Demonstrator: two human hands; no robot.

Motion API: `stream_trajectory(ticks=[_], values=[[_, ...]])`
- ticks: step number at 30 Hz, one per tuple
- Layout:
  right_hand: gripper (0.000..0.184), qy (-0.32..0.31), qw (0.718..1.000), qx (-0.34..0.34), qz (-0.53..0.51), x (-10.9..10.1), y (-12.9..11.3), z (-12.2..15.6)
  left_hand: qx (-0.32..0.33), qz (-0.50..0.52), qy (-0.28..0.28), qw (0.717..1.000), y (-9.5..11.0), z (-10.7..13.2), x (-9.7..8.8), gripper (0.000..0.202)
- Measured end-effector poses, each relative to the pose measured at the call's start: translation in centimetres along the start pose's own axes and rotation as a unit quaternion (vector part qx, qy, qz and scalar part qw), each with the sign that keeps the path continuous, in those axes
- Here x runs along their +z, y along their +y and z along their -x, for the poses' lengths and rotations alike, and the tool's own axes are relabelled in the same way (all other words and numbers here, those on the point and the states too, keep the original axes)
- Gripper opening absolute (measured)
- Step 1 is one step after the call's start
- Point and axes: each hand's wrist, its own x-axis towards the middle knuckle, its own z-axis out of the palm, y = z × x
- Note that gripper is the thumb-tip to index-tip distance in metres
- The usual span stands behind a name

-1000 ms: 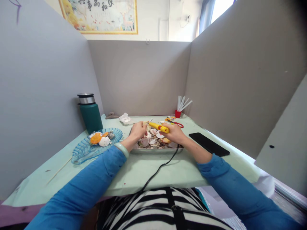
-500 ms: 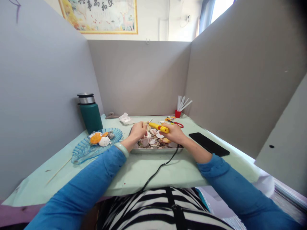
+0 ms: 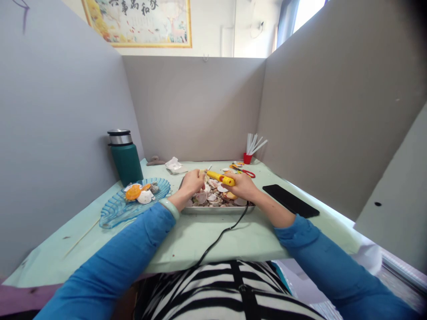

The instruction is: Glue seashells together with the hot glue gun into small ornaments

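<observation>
Yellow corded glue gun (image 3: 221,178), clamped in the right hand (image 3: 243,186) over the steel shell tray (image 3: 216,210), aims at a pale shell (image 3: 202,172) pinched in the left hand (image 3: 192,182); gluing looks the step in hand, needing a steady nozzle.

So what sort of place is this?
Probably a small craft booth: a table boxed in by grey panels, a tray of seashells, and a corded yellow tool in the right hand.

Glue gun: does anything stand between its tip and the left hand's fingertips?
Nothing visible does. The glue gun in the right hand points its tip at the left hand, above the tray of shells.
</observation>
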Motion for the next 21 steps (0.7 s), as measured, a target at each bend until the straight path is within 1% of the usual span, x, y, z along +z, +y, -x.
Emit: stream_trajectory(ticks=[8,15,21], values=[[0.024,-0.001,1.0,0.001,0.0,0.01,0.08,0.0,-0.003,0.024,-0.002,1.0,0.03,0.03,-0.09,0.025],[0.023,0.0,1.0,-0.003,-0.003,0.22,0.31,-0.02,-0.012,0.037,0.009,0.999,0.27,-0.01,-0.28,0.024],[0.024,0.002,1.0,-0.003,-0.003,0.21,0.39,0.05,-0.013,0.034,0.008,0.999,0.2,-0.02,-0.26,0.022]])
